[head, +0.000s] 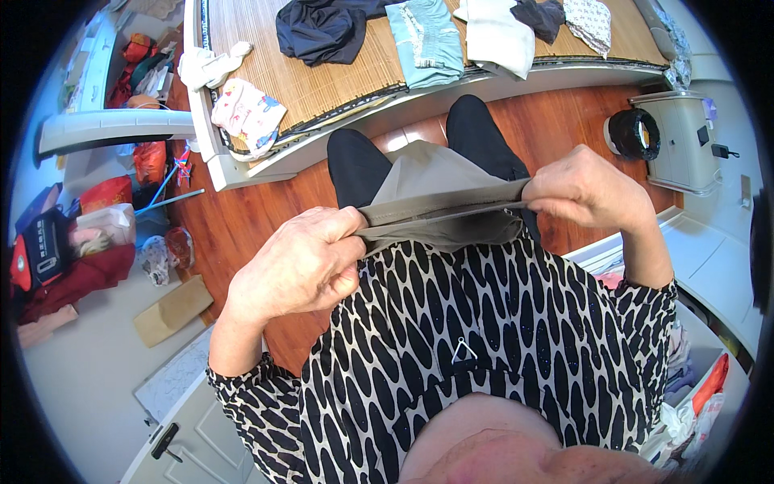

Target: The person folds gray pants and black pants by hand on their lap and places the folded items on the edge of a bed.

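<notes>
A grey-brown garment (444,172) hangs in front of my body, its wide waistband pulled straight between both fists. My left hand (299,263) pinches one end of the band between thumb and fingers. At the other end, my right hand (583,190) grips the band the same way. The waist opening faces me, and the lower part of the cloth drops between my knees. On the bed mat (338,85) ahead lie a folded light-teal garment (423,42), a dark navy garment (320,30), a white folded cloth (499,39) and a pink printed garment (248,115).
The white bed frame (314,145) runs across in front of my knees. A bin with a black liner (632,134) stands by a pale cabinet (686,142) at right. Bags and a brown paper bag (173,310) lie at left. Behind on the left is a white door (205,438).
</notes>
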A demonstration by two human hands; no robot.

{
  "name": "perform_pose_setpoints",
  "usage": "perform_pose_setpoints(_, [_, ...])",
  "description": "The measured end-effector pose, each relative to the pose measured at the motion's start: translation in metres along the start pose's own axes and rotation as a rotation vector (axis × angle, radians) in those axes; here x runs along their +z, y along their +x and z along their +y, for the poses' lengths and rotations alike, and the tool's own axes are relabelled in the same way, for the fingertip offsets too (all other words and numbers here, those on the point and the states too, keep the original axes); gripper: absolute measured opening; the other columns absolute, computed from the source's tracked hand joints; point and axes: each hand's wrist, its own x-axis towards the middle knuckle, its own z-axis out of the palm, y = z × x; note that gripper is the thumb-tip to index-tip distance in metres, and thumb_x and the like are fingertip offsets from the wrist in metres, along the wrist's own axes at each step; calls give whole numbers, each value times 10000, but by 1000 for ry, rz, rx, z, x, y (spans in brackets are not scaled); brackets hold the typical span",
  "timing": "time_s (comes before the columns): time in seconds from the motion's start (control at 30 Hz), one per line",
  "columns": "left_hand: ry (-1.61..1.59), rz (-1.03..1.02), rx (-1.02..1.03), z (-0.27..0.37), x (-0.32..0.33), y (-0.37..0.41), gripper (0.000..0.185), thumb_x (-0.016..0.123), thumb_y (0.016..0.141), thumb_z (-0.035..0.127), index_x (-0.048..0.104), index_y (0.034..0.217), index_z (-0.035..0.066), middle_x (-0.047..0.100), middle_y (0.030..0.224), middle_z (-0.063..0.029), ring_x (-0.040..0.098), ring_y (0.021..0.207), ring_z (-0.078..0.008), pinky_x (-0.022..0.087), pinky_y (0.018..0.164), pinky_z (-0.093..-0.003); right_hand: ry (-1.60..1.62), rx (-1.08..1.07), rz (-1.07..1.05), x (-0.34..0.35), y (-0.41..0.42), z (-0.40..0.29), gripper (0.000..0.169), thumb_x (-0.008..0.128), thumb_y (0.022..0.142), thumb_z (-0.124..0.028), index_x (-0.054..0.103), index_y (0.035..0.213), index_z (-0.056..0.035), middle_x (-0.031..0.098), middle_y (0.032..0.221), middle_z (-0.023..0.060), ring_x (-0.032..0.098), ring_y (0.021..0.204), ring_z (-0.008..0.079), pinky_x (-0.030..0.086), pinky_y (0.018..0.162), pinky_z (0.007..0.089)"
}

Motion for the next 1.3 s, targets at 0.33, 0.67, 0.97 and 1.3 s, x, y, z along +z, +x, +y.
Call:
perform_pose_setpoints(0.33, [61, -34, -58, -1, -5, 4, 126, 591, 651, 56, 473, 671, 20, 469, 840, -121, 516, 689, -312, 456, 628, -412, -180, -96, 259, 11, 1, 19, 128, 623, 800, -6, 595, 925, -13, 620, 908, 119, 617, 800, 299, 509, 653, 353])
perform_pose_setpoints(0.67, [-34, -35, -172, -4, -13, 11, 105, 594, 676, 32, 499, 710, 2, 464, 827, -127, 538, 698, -318, 473, 614, -389, -235, 23, -56, 32, -7, 8, 629, 593, 743, 65, 571, 1272, -276, 544, 922, 94, 573, 807, 267, 504, 644, 359])
perform_pose_setpoints(0.97, [3, -64, -156, -6, -15, 17, 103, 602, 676, 35, 520, 729, 1, 486, 849, -127, 548, 712, -326, 478, 619, -389, -403, 46, -161, 69, 11, 20, 545, 511, 866, -9, 510, 1332, -290, 483, 940, 87, 550, 758, 215, 467, 589, 315])
perform_pose_setpoints(1.3, [18, -16, -235, -14, -21, 8, 130, 606, 647, 42, 528, 749, 18, 525, 874, -128, 569, 749, -325, 487, 665, -379, -366, -26, -170, 90, 36, 33, 653, 519, 853, -19, 420, 1412, -343, 532, 948, 175, 637, 679, 258, 526, 592, 343])
